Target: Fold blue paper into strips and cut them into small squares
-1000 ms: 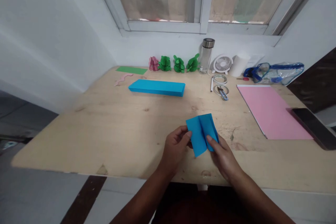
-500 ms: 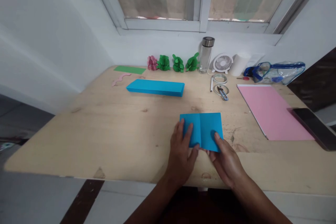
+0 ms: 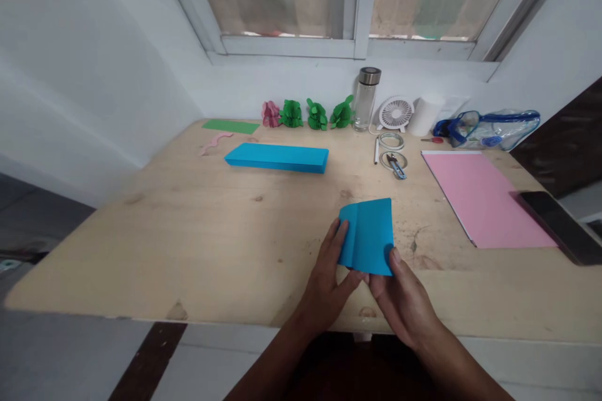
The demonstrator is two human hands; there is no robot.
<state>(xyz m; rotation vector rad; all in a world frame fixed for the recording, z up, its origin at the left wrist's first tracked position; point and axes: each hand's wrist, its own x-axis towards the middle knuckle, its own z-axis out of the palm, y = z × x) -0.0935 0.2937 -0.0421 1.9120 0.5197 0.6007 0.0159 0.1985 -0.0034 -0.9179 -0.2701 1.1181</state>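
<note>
A blue sheet of paper (image 3: 374, 235) with a crease down it is held up near the front edge of the table. My left hand (image 3: 327, 276) grips its left side, fingers on the left part and thumb at the bottom edge. On the right side, my right hand (image 3: 407, 297) holds the lower right corner, its thumb in front and the other fingers partly hidden behind. Farther back lies a long blue folded paper piece (image 3: 277, 156), touched by neither hand.
Along the wall stand green paper shapes (image 3: 316, 114), a pink one (image 3: 271, 114), a glass bottle (image 3: 365, 100) and a small fan (image 3: 396, 114). Tape rolls (image 3: 391, 141) and snips (image 3: 396, 166) lie nearer. Pink paper (image 3: 486, 200) and a phone (image 3: 559, 225) are at the right.
The blue sheet has been lifted and tilted, and its left part now bends back at the crease. My left hand has moved slightly right with its fingers closer together.
</note>
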